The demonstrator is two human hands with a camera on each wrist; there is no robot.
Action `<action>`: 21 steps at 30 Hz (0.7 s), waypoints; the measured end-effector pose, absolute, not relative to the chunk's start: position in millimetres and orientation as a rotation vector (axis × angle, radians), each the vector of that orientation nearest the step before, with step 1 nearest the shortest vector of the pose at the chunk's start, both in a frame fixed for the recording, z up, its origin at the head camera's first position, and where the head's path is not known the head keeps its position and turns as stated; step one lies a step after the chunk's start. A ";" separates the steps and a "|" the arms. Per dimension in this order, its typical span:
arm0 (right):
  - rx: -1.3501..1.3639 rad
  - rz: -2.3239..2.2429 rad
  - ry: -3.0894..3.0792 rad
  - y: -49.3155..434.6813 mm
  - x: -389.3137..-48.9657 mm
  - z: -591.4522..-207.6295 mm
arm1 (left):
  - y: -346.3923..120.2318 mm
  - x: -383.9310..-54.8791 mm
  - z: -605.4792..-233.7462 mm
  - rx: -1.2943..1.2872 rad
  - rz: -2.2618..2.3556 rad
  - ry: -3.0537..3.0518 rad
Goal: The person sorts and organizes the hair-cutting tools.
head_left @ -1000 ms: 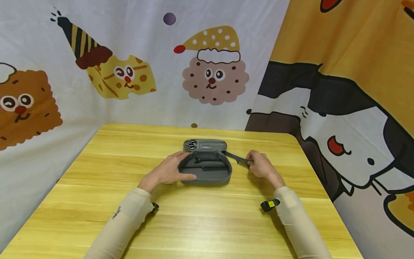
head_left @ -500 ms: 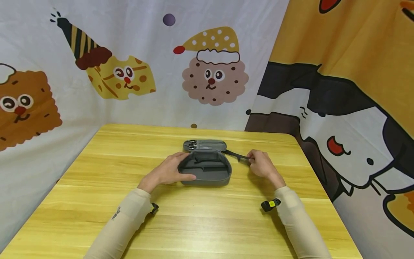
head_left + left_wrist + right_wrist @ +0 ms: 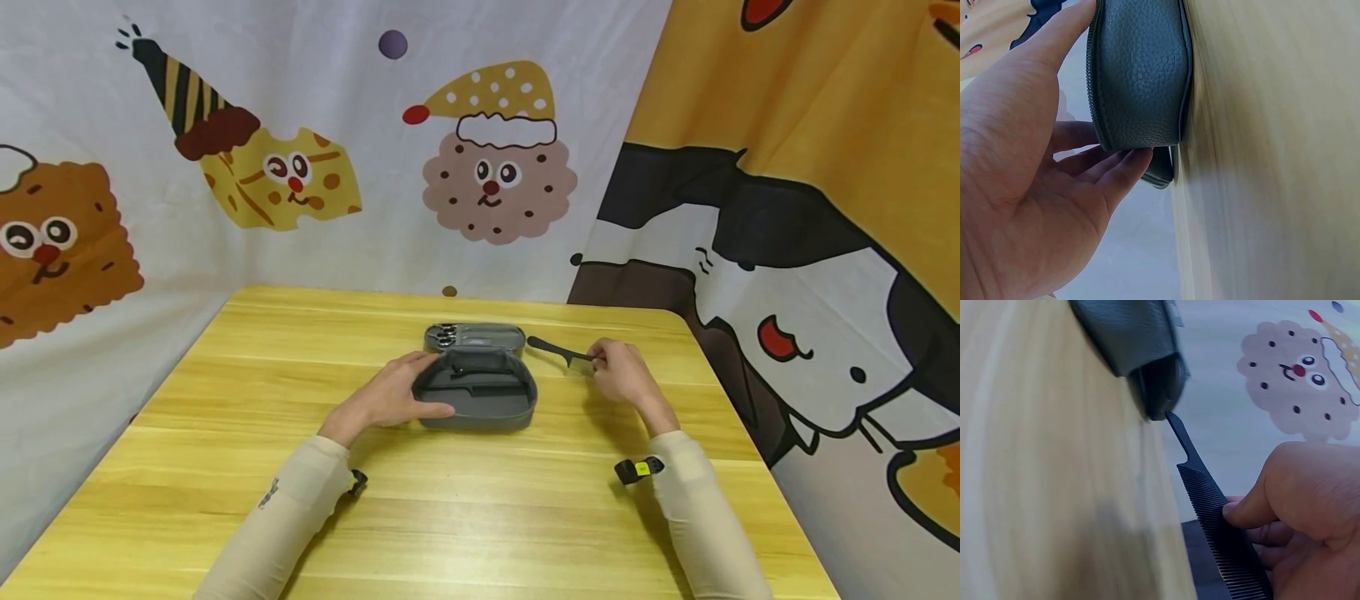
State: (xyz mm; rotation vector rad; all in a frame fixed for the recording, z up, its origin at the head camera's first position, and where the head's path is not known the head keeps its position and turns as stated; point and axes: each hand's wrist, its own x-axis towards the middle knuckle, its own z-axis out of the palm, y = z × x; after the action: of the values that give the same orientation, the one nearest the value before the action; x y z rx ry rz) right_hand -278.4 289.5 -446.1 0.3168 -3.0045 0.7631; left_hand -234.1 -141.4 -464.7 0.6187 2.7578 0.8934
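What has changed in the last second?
The right hand, pinching the black comb, has moved rightward and slightly forward, drawing the comb farther from the gray case. Nothing was let go. The left hand holds the case as before, and the case hasn't visibly moved.

Wood-grain table (image 3: 465,521); open grey case (image 3: 478,423) on top.

Cartoon-print fabric (image 3: 375,258) behind a wood-grain table (image 3: 480,517)

Curtained-off work spot: cartoon-print fabric hangings (image 3: 390,242) behind wood-grain table (image 3: 480,517).
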 end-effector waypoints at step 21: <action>0.381 0.896 -2.757 270.5 -256.5 -408.3 | -141.8 -236.6 -465.7 0.659 0.887 2.771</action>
State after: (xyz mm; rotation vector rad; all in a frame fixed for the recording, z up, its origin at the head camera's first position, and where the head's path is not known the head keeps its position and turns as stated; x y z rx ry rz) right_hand -256.5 270.5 -408.3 0.3806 -2.7567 0.8963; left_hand -236.6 -141.8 -465.7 0.6593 2.7707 0.8870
